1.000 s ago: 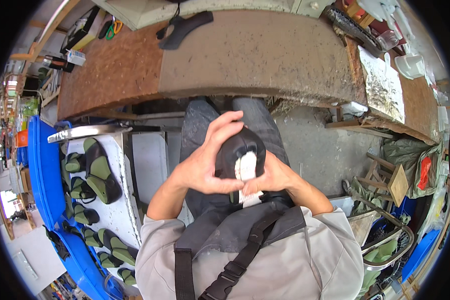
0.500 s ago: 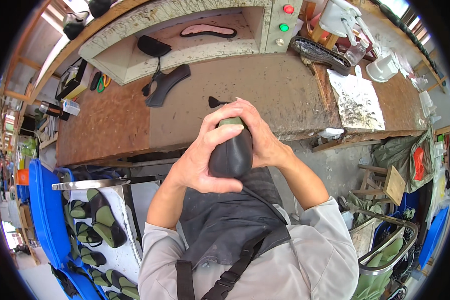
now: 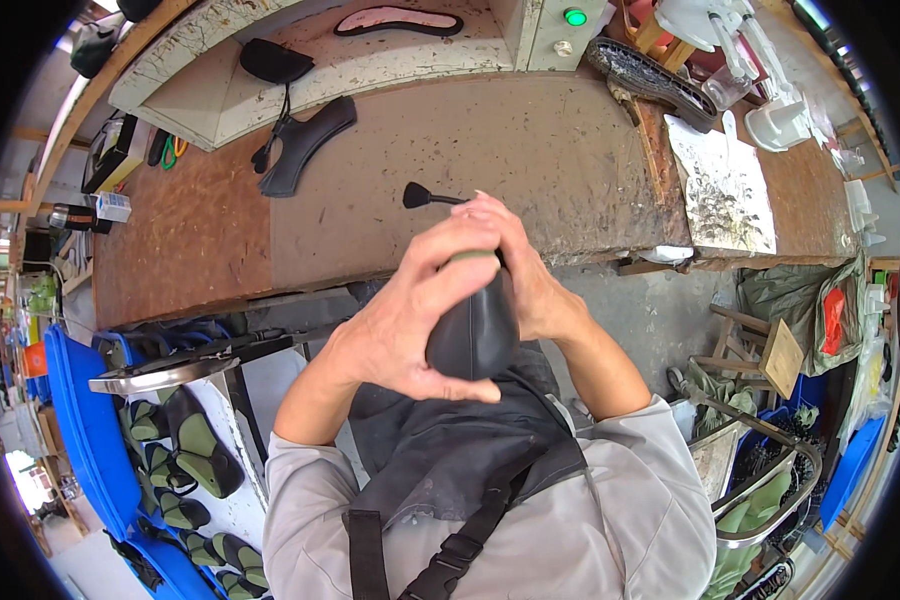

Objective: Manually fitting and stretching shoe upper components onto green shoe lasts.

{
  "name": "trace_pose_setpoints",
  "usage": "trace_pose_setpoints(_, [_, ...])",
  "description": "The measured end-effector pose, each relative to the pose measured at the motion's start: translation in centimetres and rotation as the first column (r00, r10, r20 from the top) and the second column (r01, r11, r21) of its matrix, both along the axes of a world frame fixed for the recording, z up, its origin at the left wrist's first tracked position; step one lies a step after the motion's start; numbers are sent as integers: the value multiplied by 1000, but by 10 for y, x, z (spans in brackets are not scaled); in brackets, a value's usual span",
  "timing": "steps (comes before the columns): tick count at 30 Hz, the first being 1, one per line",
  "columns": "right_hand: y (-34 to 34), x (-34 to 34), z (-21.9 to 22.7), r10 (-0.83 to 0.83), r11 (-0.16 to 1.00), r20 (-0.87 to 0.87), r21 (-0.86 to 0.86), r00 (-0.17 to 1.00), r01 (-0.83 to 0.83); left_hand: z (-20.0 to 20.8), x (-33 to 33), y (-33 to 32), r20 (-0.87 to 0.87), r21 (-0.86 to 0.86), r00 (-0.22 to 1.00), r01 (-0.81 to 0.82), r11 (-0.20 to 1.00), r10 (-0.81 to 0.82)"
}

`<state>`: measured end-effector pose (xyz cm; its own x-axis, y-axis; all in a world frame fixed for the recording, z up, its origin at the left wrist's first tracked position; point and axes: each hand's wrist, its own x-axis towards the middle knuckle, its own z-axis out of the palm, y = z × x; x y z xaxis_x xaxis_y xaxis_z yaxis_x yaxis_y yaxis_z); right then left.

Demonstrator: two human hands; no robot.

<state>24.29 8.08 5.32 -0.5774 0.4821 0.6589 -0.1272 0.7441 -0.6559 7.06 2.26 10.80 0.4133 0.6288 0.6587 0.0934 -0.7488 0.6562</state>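
Between both hands, above my lap, is a black leather shoe upper with a smooth rounded end toward me. A strip of green shows near its top, under the fingers. My left hand wraps its left side, thumb across the near end and fingers over the upper part. On the far right side, my right hand is closed round it, its fingertips meeting the left hand's. Most of the shoe's far part is hidden by the hands. Just beyond them a small black brush lies on the workbench.
A black cut piece lies on the bench, near a white box-like unit holding a pink-faced sole. A stained paper and dark sole are at right. Green-and-black shoes fill a left rack; a wooden stool stands right.
The shoe upper has tilted slightly, so less green shows at its top. Both hands keep their hold. The view has shifted, and more of the brush is visible.
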Motion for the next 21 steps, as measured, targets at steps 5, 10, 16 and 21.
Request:
trace_pose_setpoints(5, [-2,16,36,41,999,168,-20,985,-38,9,2,3,-12,47,1000,17,999,-17])
trace_pose_setpoints(10, [-5,13,8,-21,998,106,53,994,15,1,13,4,74,8,997,-15,1000,14])
trace_pose_setpoints(16, [-15,9,5,-2,1000,67,-2,998,2,-9,14,-11,123,15,992,-40,999,38])
trace_pose_setpoints(21, [-18,14,0,86,996,51,-41,995,-84,2,-10,-18,-95,-65,989,103,993,-109])
